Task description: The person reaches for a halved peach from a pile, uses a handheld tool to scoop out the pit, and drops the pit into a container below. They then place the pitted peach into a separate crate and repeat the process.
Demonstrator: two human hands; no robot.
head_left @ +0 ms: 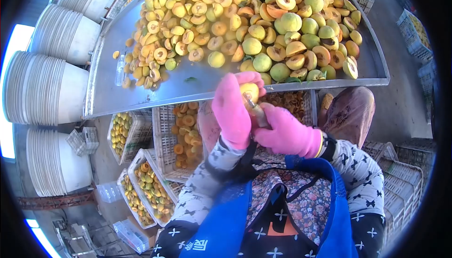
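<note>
We see the held fruit (249, 91) just above the middle of the frame, in front of the near edge of the metal table (188, 88). Our left hand (233, 109), in a pink glove, cups it with the fingers curled around its far side. A small metal tool (257, 112) slants up to the fruit, its tip at the flesh. Our right hand (289, 131), also gloved in pink, has its fingers closed together around the tool's lower end; we cannot make out each finger.

Across the top of the frame, the fruit pile (226, 22) of whole and halved pieces covers much of the table, and a clear bottle (120, 71) lies toward its left side. Below the table edge, left of our hands, a crate (165, 140) holds orange-brown pieces. Farther left and lower stand crates of yellow-green fruit (151, 187). Large pale tubs (70, 88) line the left side, and stacked crates (400, 187) fill the lower right.
</note>
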